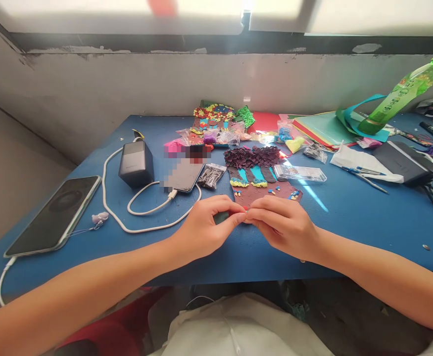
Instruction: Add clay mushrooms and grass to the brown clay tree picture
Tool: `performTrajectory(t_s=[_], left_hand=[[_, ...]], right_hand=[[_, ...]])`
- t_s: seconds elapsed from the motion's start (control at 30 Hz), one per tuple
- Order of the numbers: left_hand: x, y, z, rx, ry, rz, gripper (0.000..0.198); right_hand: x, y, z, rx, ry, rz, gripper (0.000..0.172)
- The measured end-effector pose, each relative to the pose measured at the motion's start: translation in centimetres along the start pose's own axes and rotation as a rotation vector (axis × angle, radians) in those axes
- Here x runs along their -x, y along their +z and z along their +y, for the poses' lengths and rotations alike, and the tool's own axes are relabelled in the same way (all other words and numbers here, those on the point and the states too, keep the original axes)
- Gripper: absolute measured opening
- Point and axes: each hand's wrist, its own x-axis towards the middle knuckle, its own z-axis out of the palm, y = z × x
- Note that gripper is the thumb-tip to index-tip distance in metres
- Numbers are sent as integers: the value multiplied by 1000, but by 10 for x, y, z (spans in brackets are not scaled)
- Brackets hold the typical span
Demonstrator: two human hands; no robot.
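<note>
My left hand (216, 222) and my right hand (283, 222) meet fingertip to fingertip above the table's near side. Each is closed in a pinch, and what lies between the fingertips is too small to make out. A speck of red shows right at the fingers; I cannot tell whether it is held or lies behind them. Just beyond is a clay picture (264, 192), with dark purple ruffled clumps on top, dark trunk shapes over blue, yellow frills and a brown lower part dotted with small blue and yellow bits. My hands hide its near edge.
Left on the blue table (127, 267) are a phone (56, 215), a dark power bank (136, 164), white cables and another phone (190, 175). Behind lie a second clay picture (212, 116) and clay bags. A green bottle (402, 94) leans at right, near a pen (364, 170).
</note>
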Motion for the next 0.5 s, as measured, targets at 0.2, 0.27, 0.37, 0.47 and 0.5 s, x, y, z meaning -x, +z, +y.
performTrajectory(t_s=[0.2,0.27,0.37,0.47,0.5], left_hand=[[-3,-1,0,-8,-9,-39,16],[-4,-1,1,-9,-20,-48,17],[-4,-1,2,7,-27,-50,18],[-4,-2,2,38,-28,-52,19],[-3,-2,3,48,-34,-52,19]], right_hand=[[1,-1,1,-21,-8,15,10],[0,-1,1,-9,0,24,10],[0,-1,1,13,5,40,12],[0,-1,0,19,-6,42,12],[0,-1,0,20,-7,39,12]])
